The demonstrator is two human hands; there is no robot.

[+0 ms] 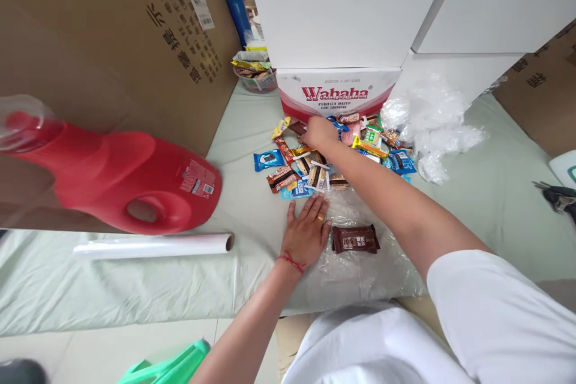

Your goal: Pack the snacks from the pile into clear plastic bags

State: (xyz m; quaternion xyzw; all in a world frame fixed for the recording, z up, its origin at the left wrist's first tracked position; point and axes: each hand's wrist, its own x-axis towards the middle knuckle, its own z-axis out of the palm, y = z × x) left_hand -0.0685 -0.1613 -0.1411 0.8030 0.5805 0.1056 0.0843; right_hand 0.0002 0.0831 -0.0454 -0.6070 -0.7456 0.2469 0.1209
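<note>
My left hand (306, 229) lies flat with fingers spread at the near edge of a pile of small wrapped snacks (317, 177). My right hand (320, 133) reaches across to the back of the pile, its fingers curled down on a dark brown snack packet (297, 128); the fingertips are partly hidden. Two or so dark brown packets (355, 239) lie stacked on a sheet of clear plastic film (330, 267), right of my left hand. Blue packets, such as one blue packet (269, 159), and yellow, red and green ones surround my right hand.
A Wahaha carton (337, 93) stands behind the pile, with crumpled clear plastic (436, 120) to its right. On the left are a red jug (135, 180), a roll of film (157, 246) and a big cardboard box (112, 42). Dark-handled scissors (558, 197) lie far right.
</note>
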